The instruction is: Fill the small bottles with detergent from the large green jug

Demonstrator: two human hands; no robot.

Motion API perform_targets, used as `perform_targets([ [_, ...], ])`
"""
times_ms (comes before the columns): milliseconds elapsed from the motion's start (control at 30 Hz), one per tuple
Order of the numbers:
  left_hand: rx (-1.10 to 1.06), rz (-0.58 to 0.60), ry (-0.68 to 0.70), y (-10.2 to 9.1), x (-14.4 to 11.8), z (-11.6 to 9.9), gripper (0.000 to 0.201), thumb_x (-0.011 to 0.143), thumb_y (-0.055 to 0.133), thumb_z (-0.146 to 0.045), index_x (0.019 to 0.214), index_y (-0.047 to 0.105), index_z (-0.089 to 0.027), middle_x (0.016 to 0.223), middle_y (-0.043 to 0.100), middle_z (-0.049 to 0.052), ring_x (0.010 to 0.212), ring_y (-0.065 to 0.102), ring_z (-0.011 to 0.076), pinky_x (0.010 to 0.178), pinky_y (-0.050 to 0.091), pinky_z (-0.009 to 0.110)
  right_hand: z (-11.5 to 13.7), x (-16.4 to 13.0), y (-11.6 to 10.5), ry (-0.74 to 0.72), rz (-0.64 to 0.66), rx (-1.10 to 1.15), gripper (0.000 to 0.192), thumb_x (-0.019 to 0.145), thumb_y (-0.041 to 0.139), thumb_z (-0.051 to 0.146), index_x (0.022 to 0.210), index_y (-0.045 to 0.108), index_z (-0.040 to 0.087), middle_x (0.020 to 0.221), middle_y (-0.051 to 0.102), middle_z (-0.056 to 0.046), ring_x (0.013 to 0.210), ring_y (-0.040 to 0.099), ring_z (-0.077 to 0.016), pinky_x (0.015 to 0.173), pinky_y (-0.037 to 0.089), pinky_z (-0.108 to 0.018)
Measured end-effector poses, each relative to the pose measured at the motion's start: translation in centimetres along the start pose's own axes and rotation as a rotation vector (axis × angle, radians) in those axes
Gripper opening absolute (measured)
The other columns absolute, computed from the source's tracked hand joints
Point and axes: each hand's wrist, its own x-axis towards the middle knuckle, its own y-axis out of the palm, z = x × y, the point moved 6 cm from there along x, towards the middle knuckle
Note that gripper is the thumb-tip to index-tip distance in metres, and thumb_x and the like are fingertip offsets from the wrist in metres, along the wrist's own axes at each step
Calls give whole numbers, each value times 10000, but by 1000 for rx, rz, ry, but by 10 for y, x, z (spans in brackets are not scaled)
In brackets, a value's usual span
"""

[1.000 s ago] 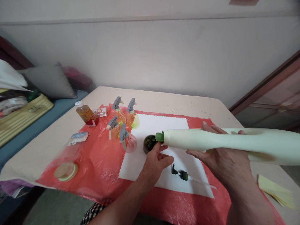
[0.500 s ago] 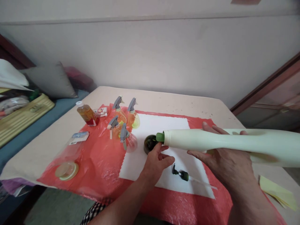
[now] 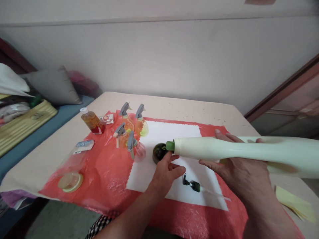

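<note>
Right hand [image 3: 239,174] near counter [image 3: 174,106] front-right corner, fingers wrapped round big pale-green bottle [image 3: 239,151], held level, green spout [image 3: 170,145] at mouth of small dark bottle [image 3: 159,152]. Left hand [image 3: 166,172] curled, fingertips steadying that dark bottle, which stands mid-counter on white sheet [image 3: 171,136]. Pump cap [image 3: 191,183] lies on sheet between the hands. Toward left edge: four spray bottles [image 3: 128,132] clustered on red plastic [image 3: 99,166], amber bottle [image 3: 91,121] behind them

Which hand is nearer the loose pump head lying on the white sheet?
Left. The left hand sits just beside the pump head, at the small dark bottle. The right hand is farther off, holding the big pale bottle.
</note>
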Motion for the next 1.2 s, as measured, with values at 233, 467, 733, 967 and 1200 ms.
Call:
perform_targets([
  [233,1,-4,-3,0,-1,-3,578,759,708,-286,1315,556,-242,1325,563,111,936,633,203,799,460,318,1,0,-1,0,-6,-14,769,859,563,599,1472,360,181,1264,639,-184,1213,577,-396,1145,173,-682],
  [467,3,-8,-8,1,-3,-6,593,752,700,-267,1325,551,-233,1326,560,120,933,632,201,809,457,325,4,2,-5,-3,7,-27,747,876,564,559,1483,346,183,1272,642,-178,1217,580,-379,1164,163,-650],
  [733,10,-5,-16,1,-2,-5,576,754,702,-269,1312,557,-245,1320,567,106,940,632,199,808,460,314,1,1,-3,-29,-48,-45,734,881,487,640,1426,445,151,1224,677,-169,1184,607,-367,1171,168,-628],
  [967,9,-3,-19,1,-3,-6,572,755,697,-250,1310,559,-246,1321,564,109,939,637,202,815,459,320,3,1,-5,-42,-50,-65,708,899,473,617,1403,473,121,1181,694,-188,1172,616,-372,1160,183,-635],
  [1200,15,2,-28,1,-4,-7,576,764,690,-254,1323,552,-247,1336,561,108,962,632,211,834,456,328,4,2,-5,-39,-54,-68,714,898,452,637,1402,471,131,1182,697,-173,1163,622,-368,1166,175,-623],
])
